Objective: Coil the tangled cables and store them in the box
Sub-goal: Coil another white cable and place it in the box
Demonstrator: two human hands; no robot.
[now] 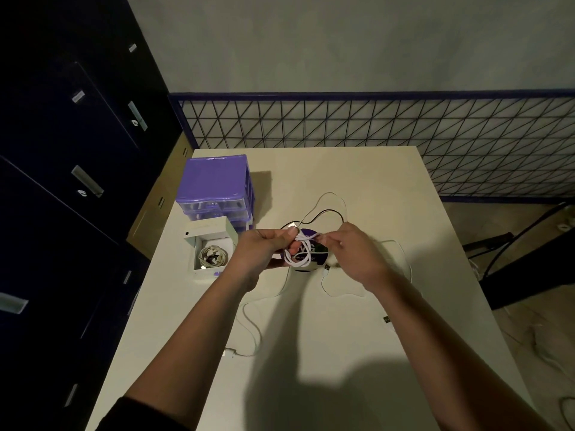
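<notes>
drawer unit at table far left | open box before it, coiled cables inside | loose cables right, seemingly tangled

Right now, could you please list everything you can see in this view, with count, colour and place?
white cable coil: one, white, held between both hands
open box: one, white, table left, a coiled cable inside
drawer unit: one, purple, behind the box
round disc: one, purple, under the hands
loose cables: several, white and black, across the table
table: one, cream
left hand: grips the coil
right hand: pinches the cable
</notes>
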